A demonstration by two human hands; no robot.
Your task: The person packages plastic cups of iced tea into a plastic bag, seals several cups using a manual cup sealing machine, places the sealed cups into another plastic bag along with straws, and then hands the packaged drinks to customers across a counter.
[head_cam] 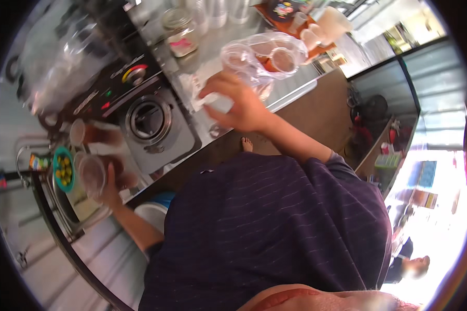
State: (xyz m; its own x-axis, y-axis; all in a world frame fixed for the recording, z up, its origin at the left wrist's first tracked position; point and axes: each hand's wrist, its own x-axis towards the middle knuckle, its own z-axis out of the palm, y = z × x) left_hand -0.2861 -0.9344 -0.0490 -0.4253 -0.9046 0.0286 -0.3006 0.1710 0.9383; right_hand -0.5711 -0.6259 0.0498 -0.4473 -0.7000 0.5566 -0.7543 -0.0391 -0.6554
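Note:
My left hand [111, 188] is around a clear plastic cup of reddish-brown drink [93, 175], beside other filled cups [86, 133] left of a cup sealing machine [150, 120]. Above the steel counter, my right hand [239, 103] has its thumb and fingers curled, with a whitish, blurred thing [220, 103] between them; whether it is gripped cannot be told. Just beyond that hand, a clear plastic bag [264, 54] holds several cups with orange-brown contents. The sealer's round opening shows no cup that I can make out.
A lidded glass jar [179, 37] and stacks of clear cups [218, 13] stand at the counter's back. A teal bowl of small yellow-green fruits [64, 169] is by the sink at far left. A white bucket [151, 215] stands below the counter. Another person [406, 264] is at far right.

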